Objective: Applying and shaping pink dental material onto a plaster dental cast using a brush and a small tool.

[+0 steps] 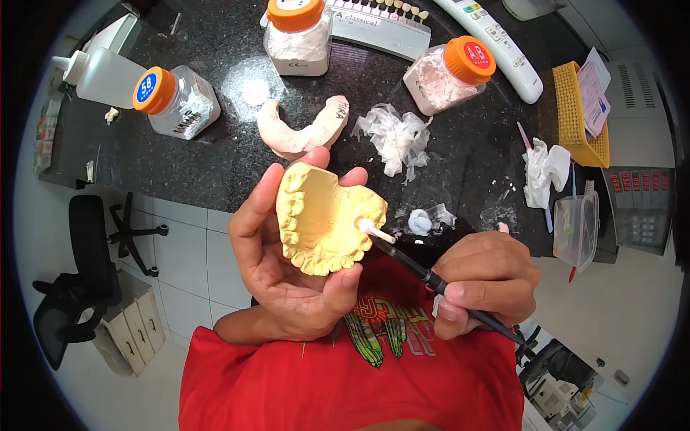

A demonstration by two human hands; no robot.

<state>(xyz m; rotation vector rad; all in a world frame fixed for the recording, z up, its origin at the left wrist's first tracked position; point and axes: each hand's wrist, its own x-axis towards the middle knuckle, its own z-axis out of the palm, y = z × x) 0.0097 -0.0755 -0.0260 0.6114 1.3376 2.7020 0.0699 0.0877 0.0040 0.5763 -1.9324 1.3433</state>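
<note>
Over the dark counter (215,165), left hand (287,273) cradles yellow dental cast (320,219); right hand (485,284) pinches brush (424,273), dabbing at 3 o'clock—steady tip needed.

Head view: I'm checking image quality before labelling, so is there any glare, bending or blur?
Head view: a bright glare patch on the black countertop; fisheye bends the edges and darkens the corners; the yellow dental cast and brush are sharp.
</note>
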